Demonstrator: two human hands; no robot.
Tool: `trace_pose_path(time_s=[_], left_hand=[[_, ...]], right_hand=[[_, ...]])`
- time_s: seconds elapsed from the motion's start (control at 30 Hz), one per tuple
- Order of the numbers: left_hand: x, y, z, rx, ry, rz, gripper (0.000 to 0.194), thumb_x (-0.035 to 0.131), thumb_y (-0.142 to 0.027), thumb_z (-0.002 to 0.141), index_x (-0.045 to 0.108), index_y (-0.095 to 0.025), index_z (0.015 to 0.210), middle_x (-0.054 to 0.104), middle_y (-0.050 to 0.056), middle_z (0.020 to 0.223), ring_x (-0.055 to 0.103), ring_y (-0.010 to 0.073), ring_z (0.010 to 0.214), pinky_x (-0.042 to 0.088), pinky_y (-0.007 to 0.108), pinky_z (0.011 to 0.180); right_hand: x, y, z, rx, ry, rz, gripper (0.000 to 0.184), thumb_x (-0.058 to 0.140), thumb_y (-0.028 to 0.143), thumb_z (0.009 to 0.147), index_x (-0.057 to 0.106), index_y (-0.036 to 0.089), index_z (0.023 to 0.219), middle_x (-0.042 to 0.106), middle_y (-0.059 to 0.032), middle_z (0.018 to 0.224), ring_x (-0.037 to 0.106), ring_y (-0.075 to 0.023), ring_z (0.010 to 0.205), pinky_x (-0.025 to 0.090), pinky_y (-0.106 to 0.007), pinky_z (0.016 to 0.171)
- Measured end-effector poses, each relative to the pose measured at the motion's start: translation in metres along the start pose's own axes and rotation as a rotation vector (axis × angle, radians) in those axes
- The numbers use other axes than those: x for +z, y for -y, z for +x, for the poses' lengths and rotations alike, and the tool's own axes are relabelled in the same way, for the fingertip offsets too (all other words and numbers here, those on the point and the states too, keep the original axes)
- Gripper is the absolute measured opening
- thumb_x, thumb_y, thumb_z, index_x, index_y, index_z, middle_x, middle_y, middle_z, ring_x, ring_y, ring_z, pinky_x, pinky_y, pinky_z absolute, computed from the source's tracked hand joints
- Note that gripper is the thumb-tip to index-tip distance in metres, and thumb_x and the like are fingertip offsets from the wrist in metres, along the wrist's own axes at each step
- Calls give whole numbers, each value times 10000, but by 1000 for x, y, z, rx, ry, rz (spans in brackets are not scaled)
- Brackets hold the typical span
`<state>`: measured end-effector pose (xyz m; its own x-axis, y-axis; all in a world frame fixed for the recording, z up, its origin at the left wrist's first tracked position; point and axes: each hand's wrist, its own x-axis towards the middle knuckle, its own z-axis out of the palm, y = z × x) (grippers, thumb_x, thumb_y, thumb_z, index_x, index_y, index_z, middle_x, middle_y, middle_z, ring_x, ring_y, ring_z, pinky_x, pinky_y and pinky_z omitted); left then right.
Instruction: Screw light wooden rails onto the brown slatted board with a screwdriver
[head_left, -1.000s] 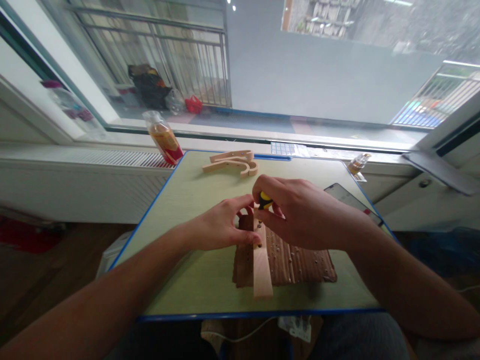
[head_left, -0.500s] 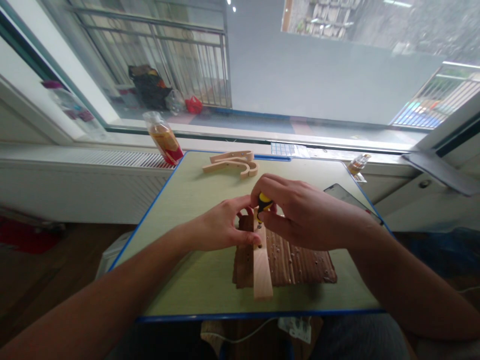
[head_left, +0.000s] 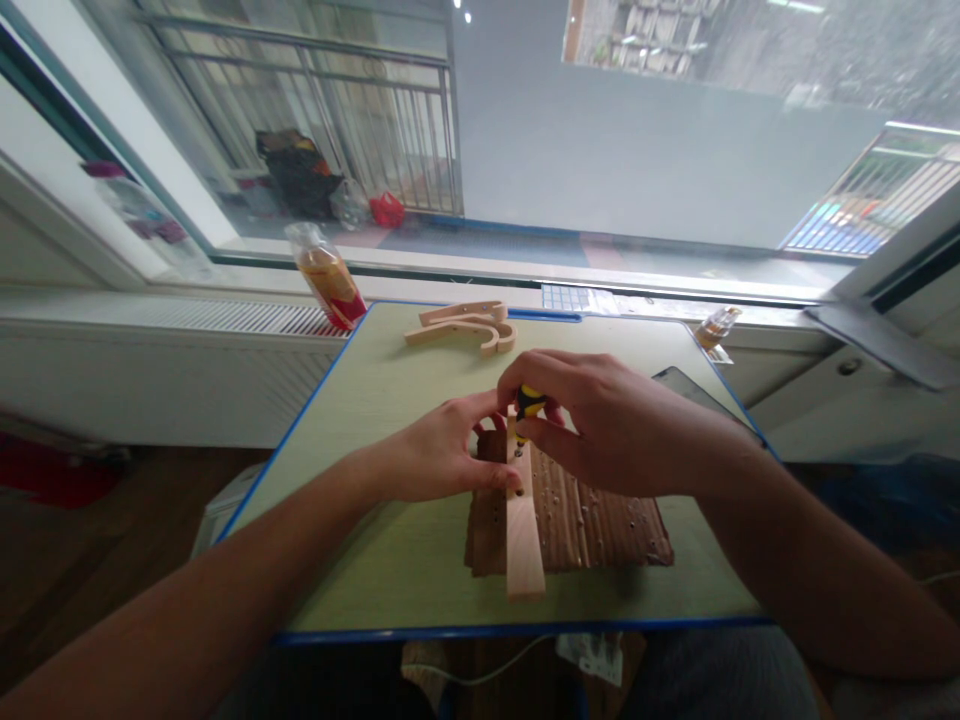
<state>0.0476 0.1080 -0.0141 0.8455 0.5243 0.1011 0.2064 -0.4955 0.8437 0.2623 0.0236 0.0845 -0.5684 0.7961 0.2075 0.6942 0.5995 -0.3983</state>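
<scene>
A pale wooden piece (head_left: 526,545) with screw holes lies lengthwise across a brown, ridged board (head_left: 596,525) pitted with small holes. My left hand (head_left: 450,450) grips the wooden piece from the left, its thumb on the wood beside the nearer hole. In my right hand (head_left: 592,415) is a short yellow-and-black screwdriver (head_left: 530,403), held upright with the fingers wrapped round its handle. The tip of the screwdriver meets a screw (head_left: 518,454) in the farther hole. The far end of the wooden piece is partly hidden by my hands.
Curved wooden hooks (head_left: 469,325) lie at the back of the green, blue-edged table (head_left: 360,400). A phone (head_left: 705,400) rests at the right, partly behind my right forearm. Bottles, one with a red label (head_left: 330,280), stand near the window. A cable (head_left: 502,675) hangs below the front edge.
My right hand has turned slightly on the screwdriver, its knuckles shifting a little. The left hand, wooden piece and board stay where they were.
</scene>
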Motion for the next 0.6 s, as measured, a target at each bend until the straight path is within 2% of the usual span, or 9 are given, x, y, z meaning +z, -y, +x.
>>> trace_pose_path(time_s=[0.23,0.4,0.6], left_hand=[[-3,-2,0,-8,-7,16,424,903,-481,778,739,-174,1019,761,58,1007,675,242,943,544,336,822],[-2,-2,0,-24,14,-4,461,891,-464,801,708,-177,1111,746,60,1049,662,217,894,545,311,752],[-2,-6,0,-37,14,-4,534,883,-511,798,688,-177,1167,738,67,1096,658,218,905,542,317,763]], right_hand=[[6,0,4,26,-45,-53,76,522,264,1003,536,189,998,612,-29,899,468,-140,731,301,-323,658],[4,3,3,70,-22,-68,97,520,286,1006,514,195,972,603,-22,884,458,-137,722,283,-328,648],[5,3,2,129,-36,-110,134,519,324,1003,463,218,942,570,1,801,429,-135,679,246,-338,623]])
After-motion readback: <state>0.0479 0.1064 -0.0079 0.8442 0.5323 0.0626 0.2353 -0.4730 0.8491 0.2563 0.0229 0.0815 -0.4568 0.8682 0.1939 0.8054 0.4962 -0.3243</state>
